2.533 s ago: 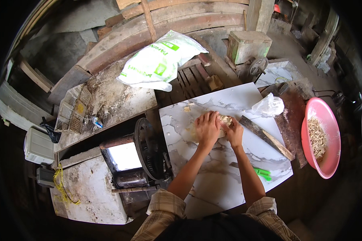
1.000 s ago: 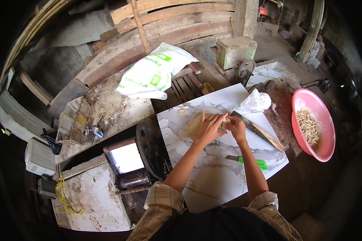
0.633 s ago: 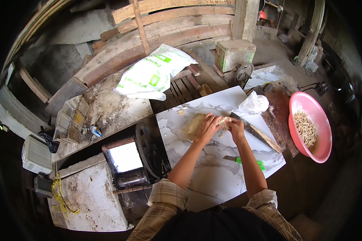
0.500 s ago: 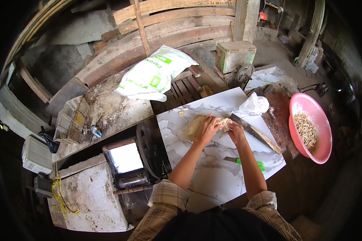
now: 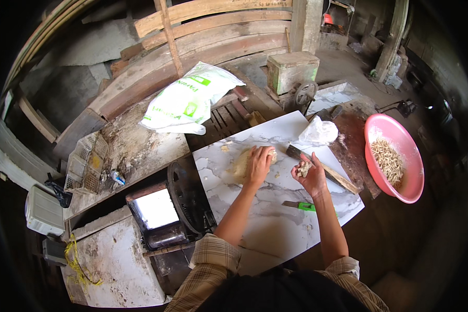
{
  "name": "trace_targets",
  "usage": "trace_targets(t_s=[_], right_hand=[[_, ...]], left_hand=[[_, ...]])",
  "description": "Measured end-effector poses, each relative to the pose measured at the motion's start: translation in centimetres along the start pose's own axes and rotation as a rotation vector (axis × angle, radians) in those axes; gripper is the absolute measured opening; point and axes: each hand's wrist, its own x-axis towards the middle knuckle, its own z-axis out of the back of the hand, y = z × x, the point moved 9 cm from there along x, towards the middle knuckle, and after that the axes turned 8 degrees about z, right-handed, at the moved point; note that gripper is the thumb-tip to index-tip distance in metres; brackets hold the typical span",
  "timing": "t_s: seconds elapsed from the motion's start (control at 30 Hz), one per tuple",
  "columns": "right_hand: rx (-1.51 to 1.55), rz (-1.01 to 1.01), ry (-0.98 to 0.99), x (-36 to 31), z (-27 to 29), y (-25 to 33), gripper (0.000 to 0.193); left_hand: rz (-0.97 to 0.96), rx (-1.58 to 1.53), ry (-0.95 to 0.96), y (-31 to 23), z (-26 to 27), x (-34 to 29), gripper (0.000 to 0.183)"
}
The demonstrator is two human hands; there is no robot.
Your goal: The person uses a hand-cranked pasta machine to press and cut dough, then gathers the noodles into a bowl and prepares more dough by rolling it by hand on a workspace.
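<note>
Over a pale dough mass (image 5: 238,167) on the white marbled board, my left hand (image 5: 259,165) curls its fingers round a lump of dough (image 5: 273,155). My right hand (image 5: 315,179) is turned palm up to its right, fingers bent around small torn dough pieces (image 5: 302,168). A dark-edged wooden bar (image 5: 338,178) lies slantwise, passing behind the right hand's fingers. Nearer me, a utility knife with a green handle (image 5: 307,206) rests on the board, its far end partly hidden by my right forearm.
The marbled board (image 5: 265,234) has a crumpled white plastic bag (image 5: 320,131) at its far right. Beyond its right edge stands a pink basin (image 5: 416,179) of short dough strips. To the left are a machine with a dark wheel (image 5: 179,197), a white sack (image 5: 179,101) and a plastic crate (image 5: 86,164).
My hands have come apart: the right moved away rightward and turned palm up with dough pieces, while the left stayed over the dough mass. The whole view has shifted slightly.
</note>
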Motion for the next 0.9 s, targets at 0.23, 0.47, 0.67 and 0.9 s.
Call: trace_targets(t_s=[0.23, 0.47, 0.67, 0.9], right_hand=[[0.11, -0.08, -0.055, 0.0, 0.7, -0.7, 0.022], [0.116, -0.017, 0.158, -1.7, -2.4, 2.0, 0.045], [0.127, -0.066, 0.176, -4.3, -4.8, 3.4, 0.015], [-1.189, 0.97, 0.215, -9.5, -5.7, 10.8, 0.022]], left_hand=[[-0.02, 0.043, -0.003, -1.2, 0.9, -0.3, 0.036], [0.299, -0.079, -0.3, -4.0, 3.9, -3.6, 0.03], [0.695, -1.077, -0.185, -12.2, -5.0, -3.0, 0.045], [0.848, -1.244, -0.391, -15.9, -8.3, -7.5, 0.036]])
